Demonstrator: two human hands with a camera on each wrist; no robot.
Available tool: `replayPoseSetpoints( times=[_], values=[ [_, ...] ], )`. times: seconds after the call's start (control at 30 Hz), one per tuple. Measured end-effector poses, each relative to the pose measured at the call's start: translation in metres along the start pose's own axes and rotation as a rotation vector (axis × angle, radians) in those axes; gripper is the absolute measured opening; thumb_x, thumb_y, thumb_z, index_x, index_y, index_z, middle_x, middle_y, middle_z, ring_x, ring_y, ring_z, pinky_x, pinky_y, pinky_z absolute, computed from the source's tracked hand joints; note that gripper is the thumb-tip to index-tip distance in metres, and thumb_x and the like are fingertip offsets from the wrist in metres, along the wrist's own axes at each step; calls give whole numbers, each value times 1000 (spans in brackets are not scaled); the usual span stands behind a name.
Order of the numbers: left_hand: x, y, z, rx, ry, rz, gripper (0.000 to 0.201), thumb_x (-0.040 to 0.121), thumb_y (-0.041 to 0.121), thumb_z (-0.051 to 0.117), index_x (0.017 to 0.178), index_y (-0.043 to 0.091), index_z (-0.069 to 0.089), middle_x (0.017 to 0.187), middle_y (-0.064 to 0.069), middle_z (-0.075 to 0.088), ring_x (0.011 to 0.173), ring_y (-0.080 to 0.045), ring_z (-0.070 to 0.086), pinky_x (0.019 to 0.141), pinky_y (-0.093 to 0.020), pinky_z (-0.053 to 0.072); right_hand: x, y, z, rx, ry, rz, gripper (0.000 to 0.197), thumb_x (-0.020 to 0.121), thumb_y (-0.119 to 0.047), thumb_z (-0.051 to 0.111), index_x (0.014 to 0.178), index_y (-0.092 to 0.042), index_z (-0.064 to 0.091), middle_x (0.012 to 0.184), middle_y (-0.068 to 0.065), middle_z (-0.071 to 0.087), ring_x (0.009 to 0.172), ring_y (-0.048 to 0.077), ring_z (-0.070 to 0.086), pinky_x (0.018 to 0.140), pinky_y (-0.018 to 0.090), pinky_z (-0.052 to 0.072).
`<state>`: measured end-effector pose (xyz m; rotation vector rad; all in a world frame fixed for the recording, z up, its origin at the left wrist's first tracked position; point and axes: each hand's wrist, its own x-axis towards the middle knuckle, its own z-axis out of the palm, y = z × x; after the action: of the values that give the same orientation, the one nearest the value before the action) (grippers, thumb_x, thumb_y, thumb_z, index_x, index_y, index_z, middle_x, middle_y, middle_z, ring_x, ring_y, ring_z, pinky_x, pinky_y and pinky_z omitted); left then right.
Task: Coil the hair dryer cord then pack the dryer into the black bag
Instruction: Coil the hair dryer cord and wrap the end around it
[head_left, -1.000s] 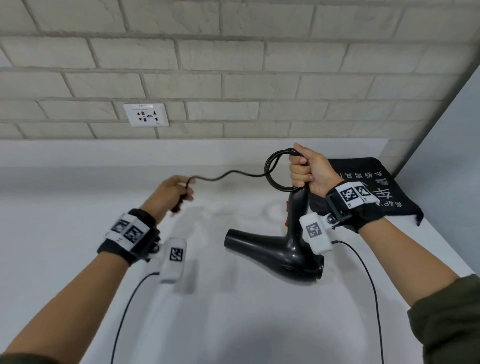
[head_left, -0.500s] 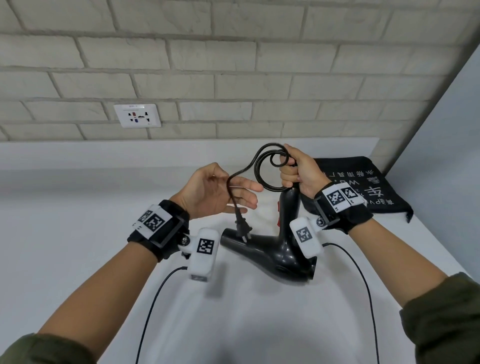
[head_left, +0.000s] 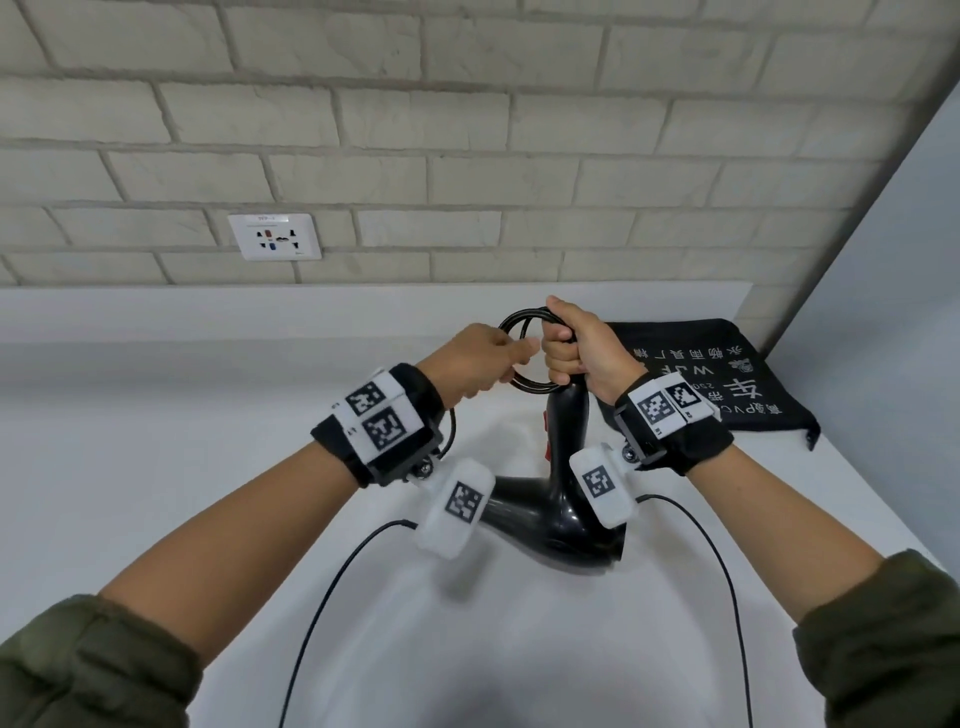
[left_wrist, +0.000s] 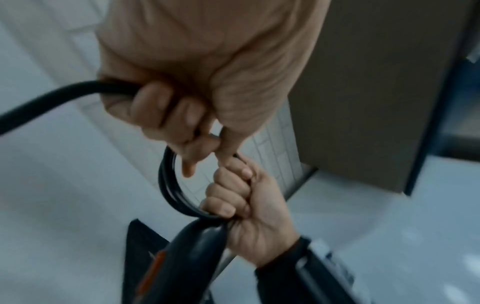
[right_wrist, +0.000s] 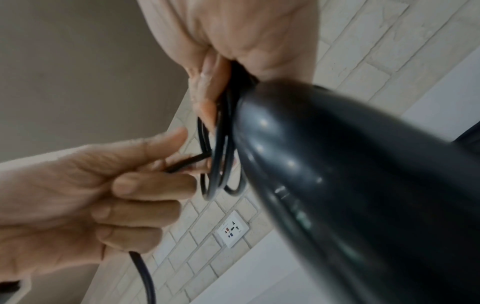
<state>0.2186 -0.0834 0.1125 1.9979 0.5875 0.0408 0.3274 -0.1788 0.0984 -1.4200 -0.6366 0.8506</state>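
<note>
The hair dryer (head_left: 563, 499) is held above the white surface (head_left: 156, 467) by the right hand (head_left: 582, 345); the fingers (left_wrist: 226, 197) of this hand are curled tightly around the end of the handle, and several loops of the cord (head_left: 519, 358) are clamped in the same grip; the body of the dryer hangs below the right wrist, with its nozzle directed towards the left forearm. The left hand (head_left: 478, 358) is placed just beside the right hand, touching the coil; its fingers are closed around a free length of the cord, which is pinched near the loops and is seen leaving the underside of the fist in the left wrist view; where this length ends cannot be told. The black bag (head_left: 727, 384) is lying flat on the surface, just behind and to the outer side of the right wrist, with white printed characters on it; the dryer is outside the bag. A wall socket (head_left: 274, 237) is mounted on the brick wall (head_left: 467, 130), beyond the left hand.
</note>
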Motion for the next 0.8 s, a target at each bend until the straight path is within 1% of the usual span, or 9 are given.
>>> replayPoseSetpoints(
  times=[0.07,0.17,0.2,0.23,0.3,0.5,0.6,0.67,0.8],
  values=[
    [-2,-5,3,184,102,125,30,93,33,48,103,9,64,62,2,48,53,-10,39,53,-24,31,-1,0,-2,-10,16,-2,48,98,-33,27,53,-18,26,32,-12,21,27,5,16,34,17,25],
    [-17,3,-18,432,103,287,26,94,26,44,95,19,69,83,-2,67,69,-13,54,73,-30,42,-1,1,-3,-45,42,-10,47,98,-33,31,54,-17,29,32,-12,21,27,5,16,33,16,25],
    [-20,8,-29,438,89,337,27,94,23,44,93,18,70,86,0,69,74,-9,56,78,-25,43,-1,1,-2,-67,33,-14,45,98,-33,32,56,-17,31,32,-13,20,27,5,16,33,16,25],
    [-23,15,-39,427,76,383,27,95,22,44,92,17,70,79,3,67,69,-2,54,73,-18,42,-1,0,0,-89,15,-21,43,98,-34,32,59,-16,35,31,-13,20,26,5,16,33,15,25],
    [-22,24,-54,406,61,430,26,94,22,46,87,17,70,61,8,53,53,-3,43,56,-13,34,-3,-1,5,-148,-28,-42,41,98,-38,32,66,-14,41,32,-13,19,27,5,16,34,15,26],
    [11,2,-57,34,31,435,25,95,21,46,76,24,62,85,-8,56,74,-15,40,73,-24,35,-9,-3,9,-226,-152,-50,41,96,-42,31,68,-15,42,35,-13,17,31,5,13,36,18,28],
    [28,-11,-43,-137,127,447,21,93,18,50,76,23,61,68,19,64,68,2,50,73,-10,40,-8,-3,8,-149,-192,-17,41,98,-39,29,64,-18,37,35,-13,18,30,4,13,35,18,26],
    [36,-20,-31,-234,205,458,16,91,14,53,80,18,64,64,25,65,66,10,53,73,-4,41,-6,-3,8,-93,-193,-1,41,98,-39,27,63,-18,35,33,-13,18,29,3,14,35,18,25],
    [47,-33,-5,-282,372,469,14,88,11,57,95,20,66,78,15,62,76,2,56,81,-21,43,-2,-1,5,-34,-158,5,42,99,-37,24,63,-18,33,32,-13,19,27,2,14,33,16,25]
  ],
)
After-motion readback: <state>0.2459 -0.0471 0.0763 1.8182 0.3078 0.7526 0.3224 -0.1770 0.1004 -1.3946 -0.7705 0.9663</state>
